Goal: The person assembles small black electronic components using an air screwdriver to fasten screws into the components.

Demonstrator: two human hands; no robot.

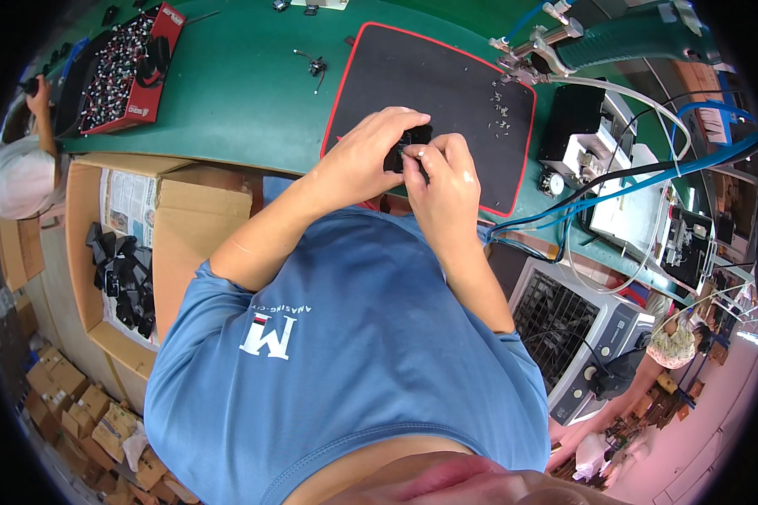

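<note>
Close to the near edge of a black mat [429,76] with a red border, both my hands meet around a small black plastic part [416,135]. My left hand [358,164] grips it between thumb and fingers from the left side. From the right, my right hand [446,177] closes in a pinch against the part. A tiny pale spot shows at those fingertips, too small to name. Small pale pieces [501,109] lie scattered on the right side of the mat. Left of the mat, a small black part with wires [316,65] rests on the green table [236,101].
A red box [168,29] of small wired parts stands at the far left. Below it, a cardboard box [80,252] holds black plastic pieces [122,273]. At right are a bench machine [594,135], blue hoses [648,172] and a grey unit [602,353]. Another person [25,177] works at left.
</note>
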